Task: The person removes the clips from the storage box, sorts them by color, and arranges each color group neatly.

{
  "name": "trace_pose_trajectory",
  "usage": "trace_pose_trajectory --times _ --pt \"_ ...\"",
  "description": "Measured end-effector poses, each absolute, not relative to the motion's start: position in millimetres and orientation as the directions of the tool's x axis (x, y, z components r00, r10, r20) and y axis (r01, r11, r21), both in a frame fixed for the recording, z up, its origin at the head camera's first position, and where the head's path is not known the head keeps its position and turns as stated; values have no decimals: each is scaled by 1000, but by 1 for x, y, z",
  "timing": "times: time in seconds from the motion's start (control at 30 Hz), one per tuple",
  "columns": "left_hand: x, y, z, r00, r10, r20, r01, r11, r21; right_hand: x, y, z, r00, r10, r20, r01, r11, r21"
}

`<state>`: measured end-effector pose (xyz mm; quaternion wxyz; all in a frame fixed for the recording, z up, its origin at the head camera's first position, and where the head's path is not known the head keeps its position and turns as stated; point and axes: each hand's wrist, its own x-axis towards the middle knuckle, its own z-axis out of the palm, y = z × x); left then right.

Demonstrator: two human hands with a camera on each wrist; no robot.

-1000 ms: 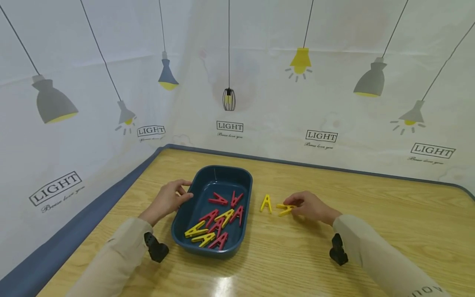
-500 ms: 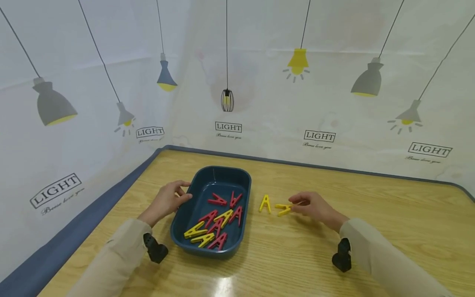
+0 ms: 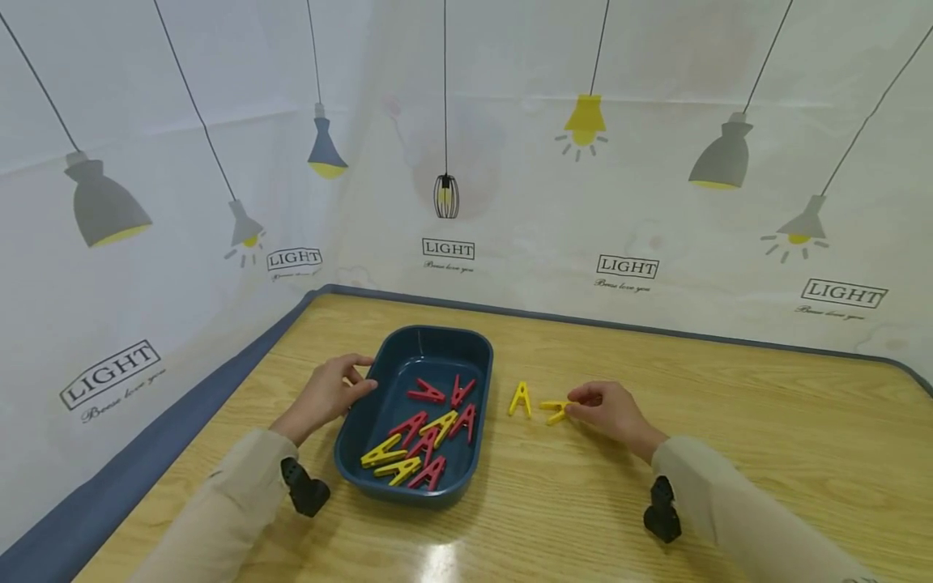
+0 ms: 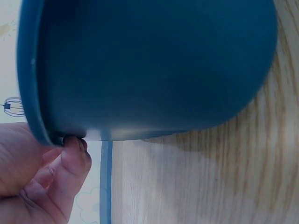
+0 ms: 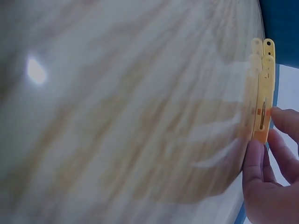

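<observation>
A dark blue rectangular tray (image 3: 342, 453) holds several red clips (image 3: 427, 391) and several yellow clips (image 3: 397, 470). At its left rim my left hand (image 3: 328, 397) grips the edge; the left wrist view shows fingers (image 4: 74, 158) curled at the rim, the tray wall (image 4: 154, 65) beside them. To the tray's right, a yellow clip (image 3: 520, 400) lies on the table, and another yellow clip (image 3: 554, 411) lies beside it with my right hand (image 3: 612, 413) pinching its end. In the right wrist view thumb and fingers of the right hand (image 5: 273, 177) meet at the clip's (image 5: 264, 102) near end.
The wooden table (image 3: 656, 518) has a blue-grey edge (image 3: 583, 322) at the back. Behind it hangs a pale sheet (image 3: 510, 121) printed with lamps and lettering. A dark wrist camera (image 3: 304, 487) sits by the left sleeve, another (image 3: 662, 510) by the right.
Over the last half second the right hand has shifted slightly and its fingers have come together on the clip's end. The left hand and the tray look unmoved.
</observation>
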<state>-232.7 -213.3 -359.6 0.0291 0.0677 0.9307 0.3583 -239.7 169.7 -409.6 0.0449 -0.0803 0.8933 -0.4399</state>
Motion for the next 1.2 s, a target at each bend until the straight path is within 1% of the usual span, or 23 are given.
trace_pose_trajectory --times 0.2,0.63,0.97,1.2 --pt "-233 -213 -359 -990 140 -5 101 735 671 -242 166 -407 -984 -179 -7 -107 618 -779" --pt "-231 -213 -359 -990 140 -1 103 735 670 -249 164 -404 -979 -202 -27 -99 588 -803" --pt "-231 -213 -359 -990 138 0 102 734 671 -248 164 -406 -991 -130 -31 -53 594 -803" --pt "-231 -213 -359 -991 135 -9 93 732 675 -242 157 -407 -993 -97 -61 -6 573 -819"
